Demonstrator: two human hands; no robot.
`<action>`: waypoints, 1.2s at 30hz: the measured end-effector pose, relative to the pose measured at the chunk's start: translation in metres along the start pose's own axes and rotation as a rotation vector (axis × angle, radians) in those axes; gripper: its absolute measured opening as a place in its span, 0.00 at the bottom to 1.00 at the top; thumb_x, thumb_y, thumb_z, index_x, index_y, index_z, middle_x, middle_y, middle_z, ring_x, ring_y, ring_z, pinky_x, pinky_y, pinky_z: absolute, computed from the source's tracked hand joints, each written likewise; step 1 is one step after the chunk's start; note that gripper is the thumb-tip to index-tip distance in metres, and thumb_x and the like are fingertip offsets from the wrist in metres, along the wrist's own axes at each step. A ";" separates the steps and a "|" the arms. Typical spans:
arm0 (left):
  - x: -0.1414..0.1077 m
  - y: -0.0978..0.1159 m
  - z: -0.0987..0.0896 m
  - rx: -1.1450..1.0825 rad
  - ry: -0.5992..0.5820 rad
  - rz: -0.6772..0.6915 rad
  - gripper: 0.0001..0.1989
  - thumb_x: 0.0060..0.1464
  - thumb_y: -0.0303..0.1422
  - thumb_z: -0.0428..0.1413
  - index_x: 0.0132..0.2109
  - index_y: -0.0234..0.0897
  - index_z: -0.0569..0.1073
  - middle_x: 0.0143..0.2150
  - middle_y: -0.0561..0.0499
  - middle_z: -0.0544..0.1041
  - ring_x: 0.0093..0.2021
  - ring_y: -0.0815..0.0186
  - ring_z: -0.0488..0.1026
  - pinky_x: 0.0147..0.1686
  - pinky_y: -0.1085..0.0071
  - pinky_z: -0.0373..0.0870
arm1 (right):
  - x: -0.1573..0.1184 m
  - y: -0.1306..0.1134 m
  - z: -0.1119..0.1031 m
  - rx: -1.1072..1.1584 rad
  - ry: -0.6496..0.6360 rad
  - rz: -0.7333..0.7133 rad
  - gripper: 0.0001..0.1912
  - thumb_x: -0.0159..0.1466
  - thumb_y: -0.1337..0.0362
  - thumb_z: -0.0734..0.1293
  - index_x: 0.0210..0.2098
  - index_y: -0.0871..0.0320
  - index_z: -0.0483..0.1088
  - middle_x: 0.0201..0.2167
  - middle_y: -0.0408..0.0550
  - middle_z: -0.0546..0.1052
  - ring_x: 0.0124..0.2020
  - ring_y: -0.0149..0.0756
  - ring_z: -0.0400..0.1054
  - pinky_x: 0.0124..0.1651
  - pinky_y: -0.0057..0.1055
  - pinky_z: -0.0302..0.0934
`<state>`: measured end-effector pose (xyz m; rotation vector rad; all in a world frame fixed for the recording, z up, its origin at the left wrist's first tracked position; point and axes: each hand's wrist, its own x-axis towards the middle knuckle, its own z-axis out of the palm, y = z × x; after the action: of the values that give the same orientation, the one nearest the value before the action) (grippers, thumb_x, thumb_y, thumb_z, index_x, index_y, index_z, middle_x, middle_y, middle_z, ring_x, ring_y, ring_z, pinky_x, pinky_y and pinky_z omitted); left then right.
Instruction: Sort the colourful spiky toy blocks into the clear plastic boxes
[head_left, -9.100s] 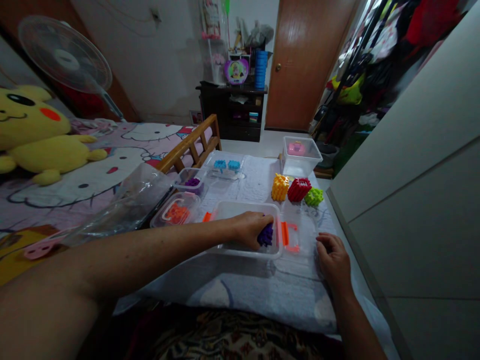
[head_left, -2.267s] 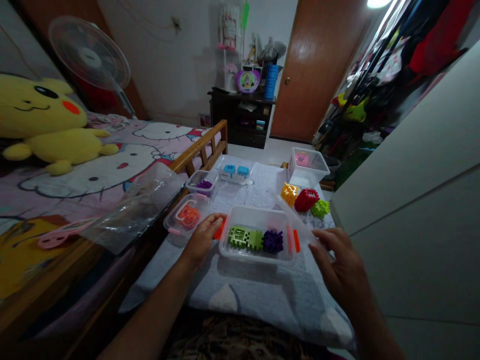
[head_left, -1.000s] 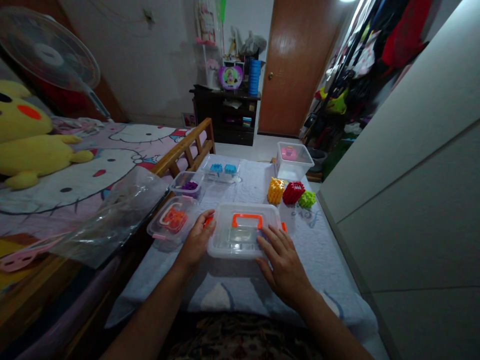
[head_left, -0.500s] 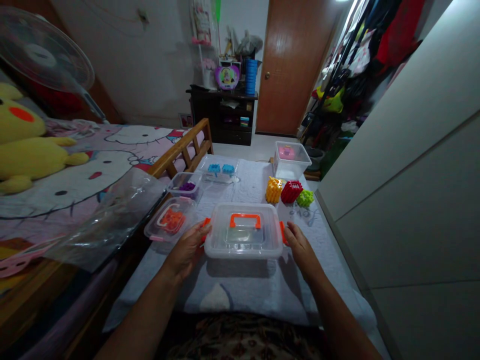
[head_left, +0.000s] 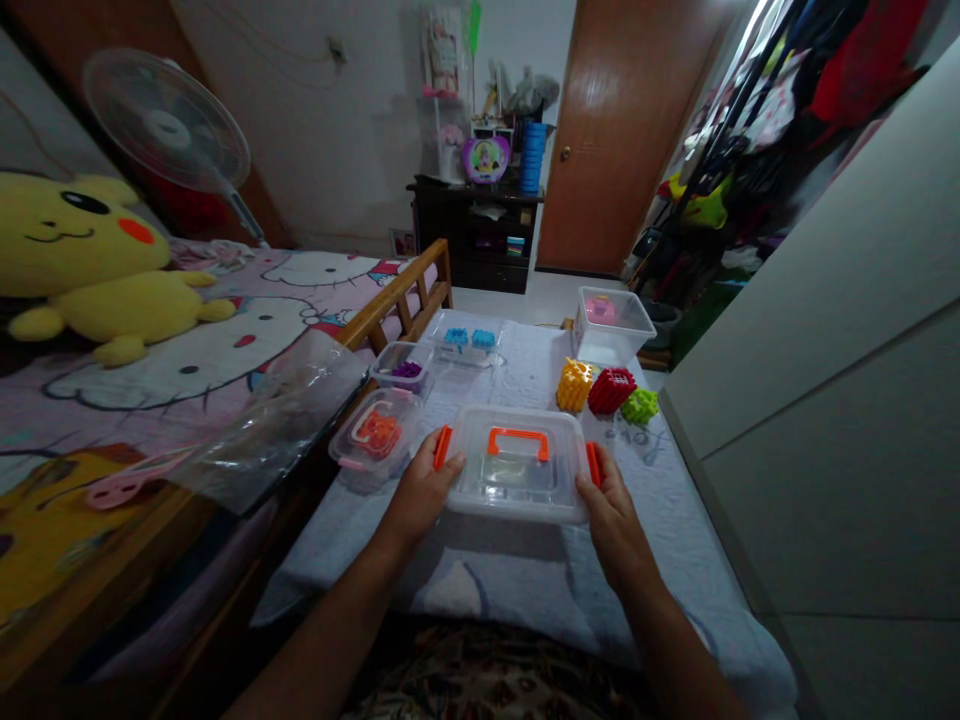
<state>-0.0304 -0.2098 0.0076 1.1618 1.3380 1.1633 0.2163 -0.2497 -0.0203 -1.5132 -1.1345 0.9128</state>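
Note:
A clear plastic box (head_left: 517, 490) with a lid, an orange carry handle and orange side clips sits at the middle of the quilted surface. Its contents show only as a pale blur through the lid. My left hand (head_left: 424, 490) grips the box's left side beside one clip. My right hand (head_left: 615, 515) grips the right side at the other clip. Beyond the box stand a yellow block cube (head_left: 574, 386), a red block cube (head_left: 611, 391) and a green block cluster (head_left: 639, 406).
Small clear boxes of orange pieces (head_left: 377, 435) and purple pieces (head_left: 401, 368) lie left of the box. Farther back are a tray of blue pieces (head_left: 465, 345) and a clear tub (head_left: 606, 325). A plastic bag (head_left: 285, 425) and wooden bed rail (head_left: 394, 300) lie left; a wardrobe panel (head_left: 810, 400) stands right.
The box, open with green and purple blocks inside earlier, now has its lid on. Both hands have moved from the lid's top to the box's sides, at the clips.

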 end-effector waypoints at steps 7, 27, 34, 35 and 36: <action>-0.001 -0.008 -0.003 0.523 0.000 0.124 0.29 0.64 0.40 0.45 0.67 0.29 0.61 0.68 0.35 0.65 0.69 0.52 0.61 0.68 0.51 0.56 | -0.001 -0.004 0.007 -0.293 0.031 -0.188 0.35 0.69 0.52 0.56 0.71 0.63 0.51 0.72 0.58 0.55 0.73 0.44 0.46 0.74 0.49 0.41; 0.001 0.010 -0.002 0.805 -0.127 0.277 0.25 0.64 0.34 0.41 0.63 0.27 0.63 0.57 0.30 0.72 0.59 0.48 0.70 0.58 0.53 0.65 | 0.010 -0.027 0.001 -0.620 -0.018 -0.412 0.29 0.67 0.61 0.58 0.66 0.62 0.60 0.68 0.60 0.60 0.70 0.53 0.50 0.70 0.59 0.46; -0.008 0.009 -0.020 0.516 -0.096 0.040 0.37 0.60 0.50 0.50 0.68 0.32 0.58 0.54 0.37 0.74 0.48 0.52 0.76 0.50 0.55 0.71 | 0.037 -0.089 0.016 -0.953 -0.313 -0.580 0.13 0.66 0.69 0.61 0.45 0.59 0.76 0.46 0.56 0.77 0.49 0.47 0.66 0.56 0.43 0.59; -0.009 0.010 -0.022 0.529 -0.069 0.079 0.36 0.60 0.49 0.50 0.68 0.32 0.58 0.54 0.37 0.73 0.46 0.54 0.75 0.50 0.55 0.71 | 0.039 -0.092 0.019 -1.002 -0.344 -0.575 0.12 0.67 0.69 0.61 0.44 0.59 0.76 0.44 0.56 0.77 0.48 0.47 0.66 0.54 0.42 0.59; -0.009 0.011 -0.024 0.555 -0.033 0.141 0.34 0.60 0.48 0.51 0.67 0.33 0.60 0.55 0.37 0.73 0.46 0.54 0.75 0.50 0.55 0.71 | 0.042 -0.093 0.022 -1.046 -0.360 -0.569 0.12 0.66 0.70 0.62 0.43 0.59 0.76 0.43 0.56 0.77 0.47 0.47 0.66 0.52 0.41 0.58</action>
<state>-0.0527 -0.2193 0.0210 1.6830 1.6287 0.8821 0.1877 -0.1978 0.0657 -1.6466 -2.3844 0.1453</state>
